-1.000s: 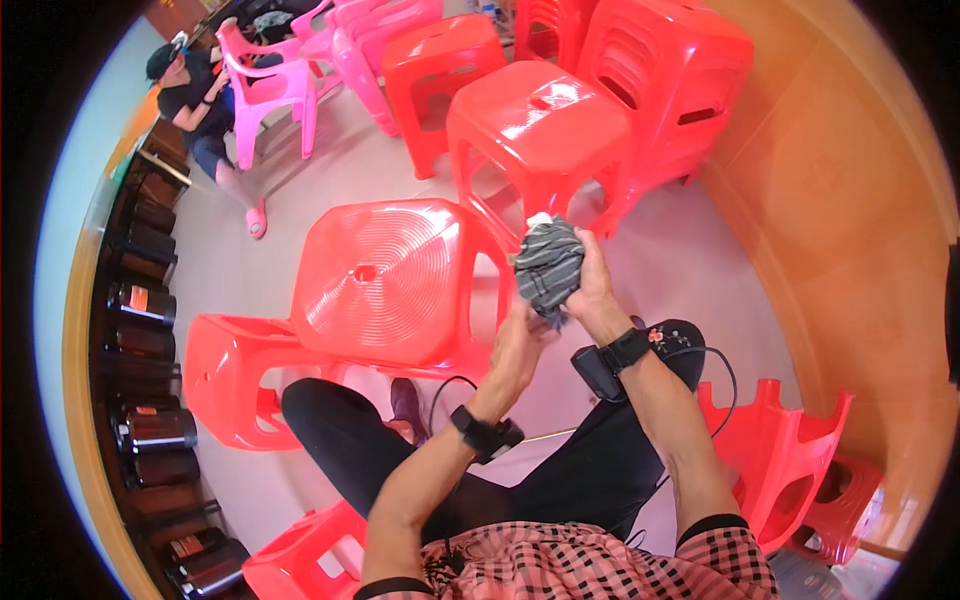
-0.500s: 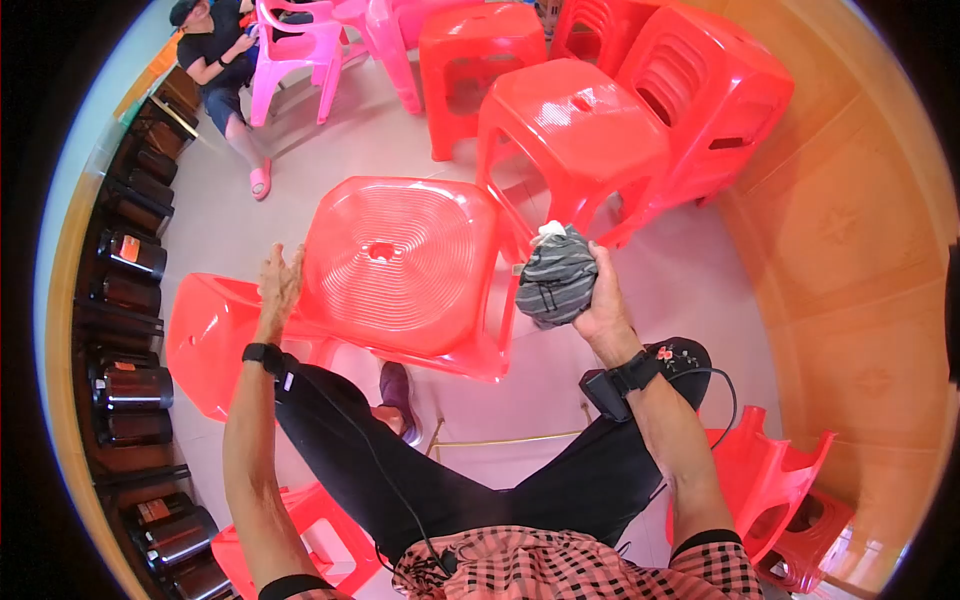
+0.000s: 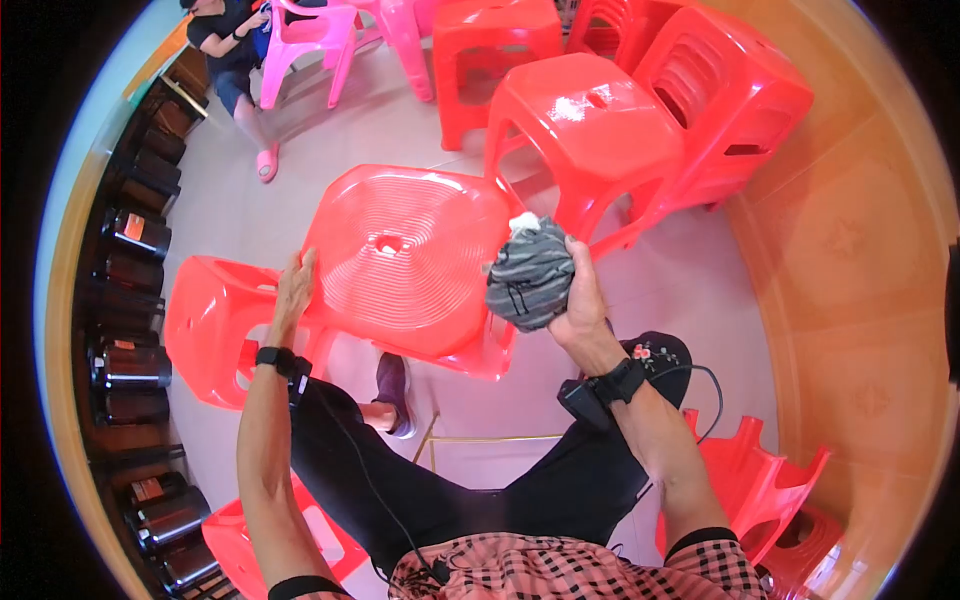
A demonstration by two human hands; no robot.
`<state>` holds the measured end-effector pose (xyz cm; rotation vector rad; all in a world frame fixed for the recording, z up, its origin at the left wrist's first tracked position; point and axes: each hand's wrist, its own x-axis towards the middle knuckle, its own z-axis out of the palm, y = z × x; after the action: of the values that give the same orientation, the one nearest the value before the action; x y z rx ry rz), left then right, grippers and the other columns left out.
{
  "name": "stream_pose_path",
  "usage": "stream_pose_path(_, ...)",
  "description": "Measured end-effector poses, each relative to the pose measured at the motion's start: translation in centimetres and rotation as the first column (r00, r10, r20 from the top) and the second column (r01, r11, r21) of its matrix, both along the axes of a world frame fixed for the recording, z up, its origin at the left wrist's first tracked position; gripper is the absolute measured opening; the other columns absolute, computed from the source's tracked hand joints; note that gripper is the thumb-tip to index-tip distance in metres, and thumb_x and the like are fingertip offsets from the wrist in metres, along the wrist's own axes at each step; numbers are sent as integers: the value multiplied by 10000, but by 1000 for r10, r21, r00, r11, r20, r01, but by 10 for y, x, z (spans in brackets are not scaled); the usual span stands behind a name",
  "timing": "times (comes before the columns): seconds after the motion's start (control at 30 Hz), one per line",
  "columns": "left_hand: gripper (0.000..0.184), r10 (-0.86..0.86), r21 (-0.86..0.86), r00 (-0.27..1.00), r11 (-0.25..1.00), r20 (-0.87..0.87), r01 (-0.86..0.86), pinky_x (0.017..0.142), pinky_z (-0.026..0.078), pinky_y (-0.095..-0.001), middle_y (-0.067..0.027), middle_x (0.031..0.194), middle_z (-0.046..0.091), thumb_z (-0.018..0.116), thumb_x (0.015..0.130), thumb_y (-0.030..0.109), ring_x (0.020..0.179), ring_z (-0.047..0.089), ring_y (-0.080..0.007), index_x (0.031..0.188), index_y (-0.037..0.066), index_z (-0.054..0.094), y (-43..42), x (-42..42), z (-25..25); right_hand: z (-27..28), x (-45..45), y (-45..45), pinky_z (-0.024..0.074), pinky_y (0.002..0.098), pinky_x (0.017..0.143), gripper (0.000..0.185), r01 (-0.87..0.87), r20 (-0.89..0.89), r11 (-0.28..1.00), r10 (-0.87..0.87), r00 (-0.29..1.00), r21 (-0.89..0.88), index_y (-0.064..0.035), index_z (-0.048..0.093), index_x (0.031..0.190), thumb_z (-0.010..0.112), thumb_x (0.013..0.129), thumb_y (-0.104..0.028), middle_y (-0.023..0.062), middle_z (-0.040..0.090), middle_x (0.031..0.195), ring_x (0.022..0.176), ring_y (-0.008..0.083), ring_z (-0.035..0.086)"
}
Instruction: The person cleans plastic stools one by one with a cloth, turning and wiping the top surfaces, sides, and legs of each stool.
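Note:
My right hand (image 3: 583, 305) grips a bunched grey striped cloth (image 3: 530, 275) with dark stripes, held up beside the right edge of a red plastic stool (image 3: 440, 230). A small white bit (image 3: 524, 222) pokes out at the top of the cloth; I cannot tell what it is. The stool stands in front of my knees, its square seat ringed with circular grooves and pierced by a hole in the middle. At the seat's left edge rests my left hand (image 3: 295, 285), fingers stretched out and holding nothing.
Another red stool (image 3: 215, 315) stands to the left. More red stools (image 3: 590, 115) and stacked ones (image 3: 735, 90) are ahead and right, by a wooden wall (image 3: 860, 250). A person (image 3: 240, 60) sits near a pink chair (image 3: 310, 45). Dark shiny containers (image 3: 135, 370) line the left side.
My right hand has moved left with the cloth, closer to the grooved stool. My left hand has shifted slightly right, against the seat's edge. The view has shifted a little.

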<state>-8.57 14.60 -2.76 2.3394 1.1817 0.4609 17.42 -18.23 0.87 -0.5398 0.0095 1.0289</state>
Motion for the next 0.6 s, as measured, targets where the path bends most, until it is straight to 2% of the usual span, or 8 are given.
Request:
stream_pose_path(0.13,503,-19,68,1000,998,7,19,704,428,-457,-300,865,568,396,951,459,811,554,-429,1054,-23,499,35,-10,-37,1,-15,48,499,351,830,335,147,233,980,-113,966,-134,-26,525,1155,488,914,-256,101,631,1031,934,208,624)
stream_pose_path(0.2,494,-7,113,1000,994,17,5,694,424,-466,-312,856,569,407,948,452,795,554,-446,1050,-21,507,26,-7,-32,7,-20,60,468,374,857,396,342,863,912,23,505,-224,17,504,1144,550,867,-262,136,591,1078,975,257,592)
stream_pose_path(0.23,487,-32,81,999,996,36,29,690,420,-475,-317,849,569,423,943,444,785,565,-433,1038,-24,518,29,-8,-34,3,-21,65,426,427,884,513,483,978,858,90,190,-173,38,481,1147,617,788,-303,181,526,1143,1016,333,522)
stream_pose_path(0.27,487,-33,94,999,995,37,29,690,420,-475,-317,849,569,423,943,444,785,565,-433,1038,-24,518,28,-6,-35,0,-23,68,426,427,884,513,483,979,861,77,188,-161,38,481,1147,617,788,-303,181,526,1143,1016,333,522)
stream_pose_path(0.33,466,67,-53,987,997,145,-59,684,417,-478,-302,846,585,454,933,427,780,582,-403,1005,-27,533,31,-1,-40,0,-28,73,400,471,891,594,592,924,774,361,-121,-225,14,468,1178,643,730,-335,215,473,1173,1022,392,459)
stream_pose_path(0.47,459,131,197,973,966,191,-169,708,435,-451,-275,882,610,482,922,415,806,596,-361,998,-32,550,13,9,-30,-2,-24,78,393,474,887,606,568,924,792,359,-134,-225,25,474,1166,636,726,-358,204,486,1138,1015,385,445)
stream_pose_path(0.53,471,207,-63,977,977,59,-203,761,449,-418,-261,956,623,493,917,419,881,606,-342,1016,-36,564,-13,14,8,0,-26,77,391,473,890,602,560,917,787,383,-110,-261,30,476,1158,636,728,-360,203,489,1127,1010,380,446)
stream_pose_path(0.6,466,205,-50,968,979,142,-200,770,449,-412,-255,953,621,493,917,415,883,603,-328,1012,-36,565,-11,14,4,2,-26,79,389,472,894,599,555,908,777,410,-86,-298,34,478,1150,637,730,-362,202,492,1115,1006,375,447)
